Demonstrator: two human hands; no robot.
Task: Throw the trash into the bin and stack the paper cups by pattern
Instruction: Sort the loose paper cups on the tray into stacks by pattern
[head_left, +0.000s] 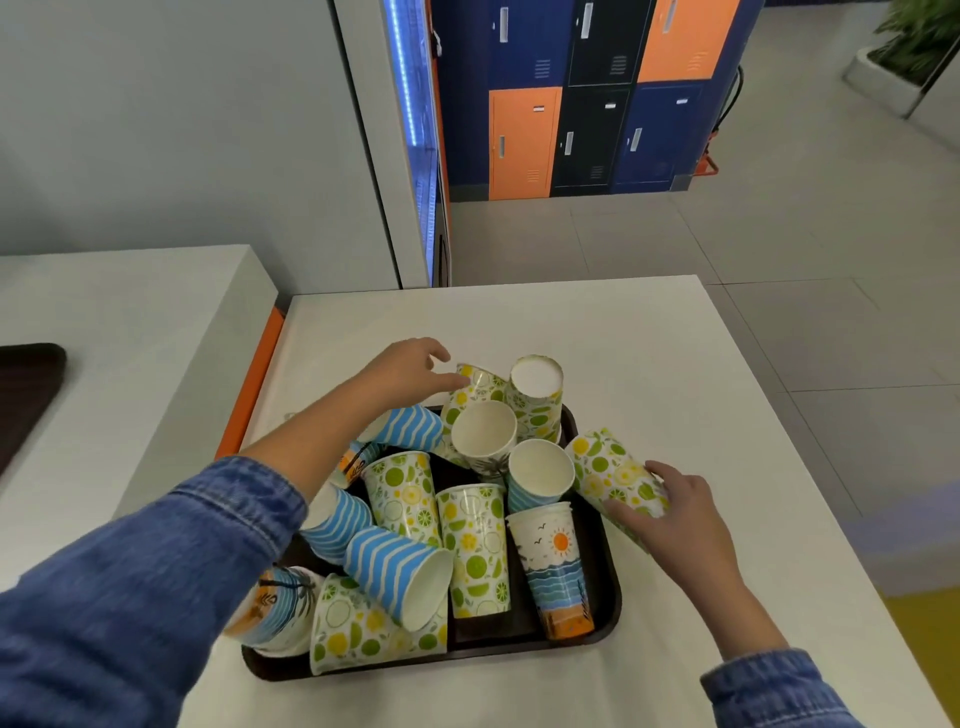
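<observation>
A dark tray (602, 592) on the white table (649, 332) holds a jumble of paper cups: several with a lemon-lime pattern (475, 551), several with blue wavy stripes (389, 566), and some with a beach sunset print (558, 566). Most lie tipped over. My left hand (402, 371) reaches over the tray's far left corner, its fingertips touching a tilted lemon-lime cup (480, 382). My right hand (670, 514) grips another lemon-lime cup (613, 473) lying at the tray's right edge. No bin and no loose trash are in view.
A second white counter (104, 322) stands to the left with an orange strip (254, 379) between it and the table, and a dark tray corner (26, 384) lies on it. Lockers (582, 104) stand across the tiled floor beyond.
</observation>
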